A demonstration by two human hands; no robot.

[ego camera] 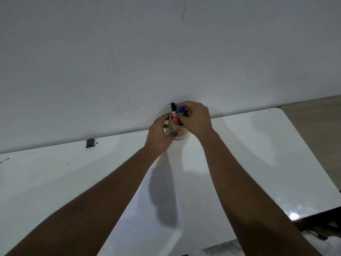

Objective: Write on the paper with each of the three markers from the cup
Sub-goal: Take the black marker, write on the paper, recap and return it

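Note:
A beige cup [175,128] stands at the far edge of the white table [55,172], against the wall. Three markers stick out of it: a black-capped marker [173,107], a blue-capped marker [181,109] and an orange-capped marker [175,120]. My left hand [160,134] is wrapped around the cup's left side and front. My right hand [195,119] reaches over the cup's rim, its fingertips pinching the blue-capped marker. A white sheet of paper [147,209] lies nearer to me, between my forearms, partly in their shadow.
The grey wall [166,52] rises right behind the cup. A small black clip [90,143] sits at the table's back edge to the left. A dark object [321,224] lies at the right front edge. Beyond the table's right corner is tan floor [313,122].

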